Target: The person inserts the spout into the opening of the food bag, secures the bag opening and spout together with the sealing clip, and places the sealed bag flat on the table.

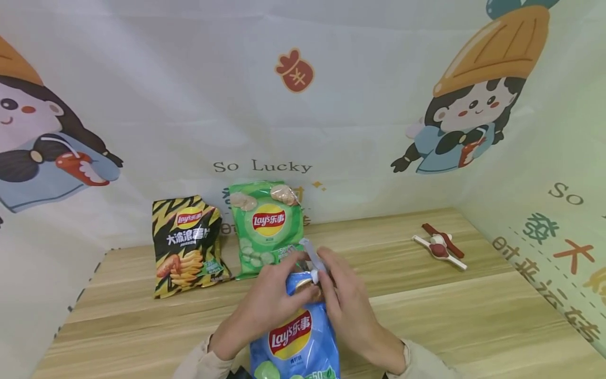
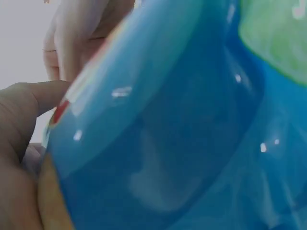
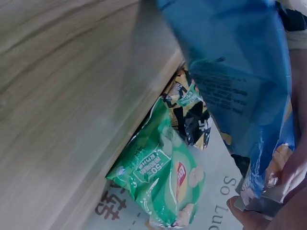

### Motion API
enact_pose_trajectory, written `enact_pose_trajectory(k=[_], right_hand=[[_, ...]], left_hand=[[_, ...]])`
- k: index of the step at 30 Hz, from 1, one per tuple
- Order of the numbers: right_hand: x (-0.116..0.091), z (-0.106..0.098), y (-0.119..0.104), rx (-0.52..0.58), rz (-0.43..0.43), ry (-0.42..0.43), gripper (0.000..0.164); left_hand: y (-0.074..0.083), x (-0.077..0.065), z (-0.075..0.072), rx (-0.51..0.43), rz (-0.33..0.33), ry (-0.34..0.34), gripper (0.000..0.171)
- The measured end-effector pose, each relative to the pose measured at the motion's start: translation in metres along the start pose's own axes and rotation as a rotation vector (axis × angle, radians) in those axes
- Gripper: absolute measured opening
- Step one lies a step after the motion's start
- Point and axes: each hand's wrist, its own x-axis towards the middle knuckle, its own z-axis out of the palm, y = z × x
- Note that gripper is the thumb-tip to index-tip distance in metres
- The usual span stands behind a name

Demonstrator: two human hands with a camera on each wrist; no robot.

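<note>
A blue Lay's chip bag [image 1: 326,337] stands upright between my two hands, its top gathered narrow. A pale sealing clip [image 1: 312,255] sits at that gathered top, one end angled upward. My left hand [image 1: 270,302] pinches the bag near its top, thumb across the front. My right hand [image 1: 352,310] grips the clip from the other side, fingers bent over it. In the right wrist view the greyish clip [image 3: 264,206] lies against the crumpled bag top. The bag's blue front [image 2: 158,120] fills most of the left wrist view.
Behind my hands, a green Lay's bag [image 1: 267,231] and a black-and-yellow striped Lay's bag [image 1: 187,247] lean against the printed backdrop [image 1: 355,105]. A red clip [image 1: 454,246] and a white clip [image 1: 456,263] lie on the wooden table [image 1: 473,316] at the right.
</note>
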Motion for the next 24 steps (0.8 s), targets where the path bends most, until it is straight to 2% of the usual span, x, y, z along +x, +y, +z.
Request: enact_pose_trajectory(k=[4, 7, 15, 19, 22, 24], right_hand=[[-0.003, 0.002, -0.002, -0.052, -0.046, -0.006, 0.036], [-0.001, 0.001, -0.003, -0.042, -0.047, -0.009, 0.034], [0.002, -0.006, -0.003, -0.008, -0.097, -0.036, 0.036], [0.005, -0.013, 0.004, -0.065, -0.126, -0.014, 0.036], [0.007, -0.024, 0.015, -0.104, -0.084, 0.014, 0.033], [0.008, -0.032, 0.027, -0.085, 0.022, -0.002, 0.031]], left_hand=[[-0.001, -0.002, 0.004, 0.114, 0.077, 0.043, 0.036], [0.0, -0.002, 0.006, 0.161, 0.086, 0.078, 0.029], [-0.004, -0.001, 0.004, 0.24, 0.011, 0.131, 0.028], [-0.007, 0.001, 0.0, 0.246, -0.02, 0.135, 0.032], [-0.009, 0.001, -0.003, 0.24, -0.038, 0.14, 0.034], [-0.011, 0.001, -0.005, 0.236, -0.048, 0.148, 0.034]])
